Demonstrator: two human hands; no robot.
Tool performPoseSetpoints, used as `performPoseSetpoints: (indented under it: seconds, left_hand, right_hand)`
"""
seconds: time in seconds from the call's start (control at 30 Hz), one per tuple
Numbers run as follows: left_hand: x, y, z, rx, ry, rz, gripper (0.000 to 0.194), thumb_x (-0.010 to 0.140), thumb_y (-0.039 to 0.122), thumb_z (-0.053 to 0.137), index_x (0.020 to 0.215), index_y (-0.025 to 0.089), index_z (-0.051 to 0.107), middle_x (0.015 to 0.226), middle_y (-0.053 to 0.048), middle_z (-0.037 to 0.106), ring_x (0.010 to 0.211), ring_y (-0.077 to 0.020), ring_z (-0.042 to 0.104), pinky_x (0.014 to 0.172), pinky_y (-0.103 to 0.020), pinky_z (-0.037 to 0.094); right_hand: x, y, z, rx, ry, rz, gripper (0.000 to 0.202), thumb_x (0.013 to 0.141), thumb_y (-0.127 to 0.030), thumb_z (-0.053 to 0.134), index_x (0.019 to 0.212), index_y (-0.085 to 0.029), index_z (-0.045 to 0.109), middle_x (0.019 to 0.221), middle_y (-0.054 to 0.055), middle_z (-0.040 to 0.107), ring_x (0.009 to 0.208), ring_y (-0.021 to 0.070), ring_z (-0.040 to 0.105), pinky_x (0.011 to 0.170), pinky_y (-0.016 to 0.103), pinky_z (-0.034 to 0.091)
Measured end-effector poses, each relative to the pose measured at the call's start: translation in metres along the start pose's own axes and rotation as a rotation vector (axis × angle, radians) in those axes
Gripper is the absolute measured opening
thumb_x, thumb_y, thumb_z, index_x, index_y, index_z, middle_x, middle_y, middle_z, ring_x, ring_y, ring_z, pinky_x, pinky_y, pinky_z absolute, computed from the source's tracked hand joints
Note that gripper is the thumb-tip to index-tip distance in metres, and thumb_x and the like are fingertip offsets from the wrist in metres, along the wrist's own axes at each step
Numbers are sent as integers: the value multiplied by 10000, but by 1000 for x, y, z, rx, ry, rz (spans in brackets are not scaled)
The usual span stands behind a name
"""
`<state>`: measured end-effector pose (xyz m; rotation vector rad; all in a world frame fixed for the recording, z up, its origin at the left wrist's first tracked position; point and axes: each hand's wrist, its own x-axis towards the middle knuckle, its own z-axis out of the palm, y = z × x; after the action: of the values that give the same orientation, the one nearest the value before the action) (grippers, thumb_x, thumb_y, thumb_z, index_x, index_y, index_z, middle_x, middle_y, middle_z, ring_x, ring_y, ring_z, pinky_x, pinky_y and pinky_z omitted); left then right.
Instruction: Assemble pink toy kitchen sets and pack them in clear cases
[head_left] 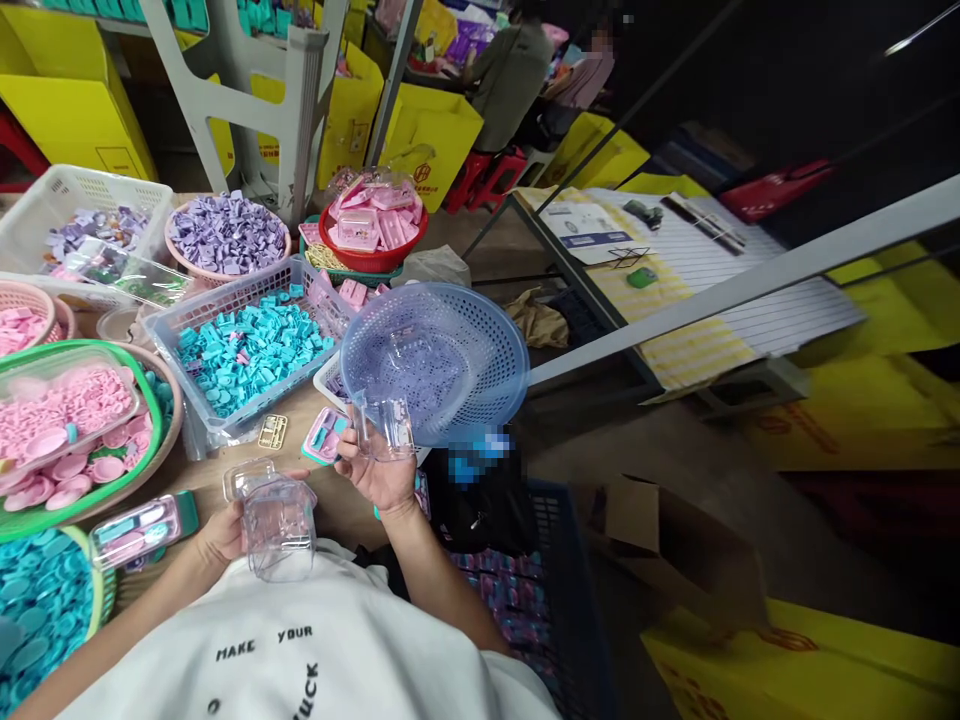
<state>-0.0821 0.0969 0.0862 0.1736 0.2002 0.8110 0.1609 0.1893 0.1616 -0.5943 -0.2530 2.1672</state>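
Close to my body, my left hand point(225, 530) is closed around a small stack of clear plastic trays point(279, 530). My right hand point(382, 480) is raised a little further out, its fingers gripping one clear plastic tray point(385, 430). Behind that tray is a blue perforated basin point(480, 400) with another clear piece point(412, 350) in it. On the table near my hands lie a pink and teal toy set point(325, 436) and a cream frame of small parts point(273, 432). A packed clear case point(142, 530) rests left of my left hand.
A lilac basket point(176, 365) of teal pieces, a bowl of purple pieces point(229, 232) and a red bowl point(367, 262) of pink cases stand behind. Pink parts fill a green-rimmed tray point(156, 420). A metal post point(720, 290) slants at right. Co-workers point(517, 80) sit far back.
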Motion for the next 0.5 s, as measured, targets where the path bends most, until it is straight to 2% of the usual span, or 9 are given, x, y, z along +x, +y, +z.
performPoseSetpoints:
  seconds: [0.13, 0.23, 0.37, 0.43, 0.5]
  left_hand:
    - [2, 3, 9, 16, 21, -19, 925, 650, 521, 905, 1436, 172, 566, 1316, -176, 678, 1185, -315, 674, 1029, -409, 522]
    - [5, 4, 14, 22, 22, -6, 906, 664, 530, 894, 1433, 176, 569, 1333, -175, 672, 1181, -314, 677, 1024, -409, 525]
    - [7, 3, 16, 13, 17, -2, 885, 670, 536, 886, 1420, 176, 585, 1343, -183, 667, 1192, -335, 671, 1015, -434, 533]
    - [8, 0, 16, 4, 42, -33, 879, 659, 518, 896, 1411, 174, 598, 1342, -194, 665, 1206, -356, 663, 1021, -457, 530]
    - [8, -3, 14, -26, 108, 22, 846, 646, 475, 912, 1375, 151, 631, 1265, -218, 700, 1149, -396, 687, 977, -505, 551]
  right_hand:
    - [0, 0, 1, -6, 35, -42, 692, 794, -751, 561, 1214, -209, 649, 880, 22, 548, 689, 124, 472, 657, 282, 591]
    - [-1, 2, 0, 27, 41, -102, 618, 801, -703, 589, 1185, -224, 651, 879, 21, 519, 685, 128, 447, 635, 270, 596]
    - [-3, 5, -3, 182, 23, -147, 508, 830, -606, 623, 1174, -232, 628, 844, 5, 473, 634, 121, 409, 580, 223, 592]
    - [-4, 7, -6, 213, 7, -162, 444, 841, -583, 623, 1139, -254, 620, 840, 0, 456, 620, 115, 398, 546, 205, 576]
    - [-4, 8, -10, 194, 15, -183, 434, 832, -609, 621, 1098, -265, 616, 853, 7, 456, 637, 120, 405, 511, 198, 552]
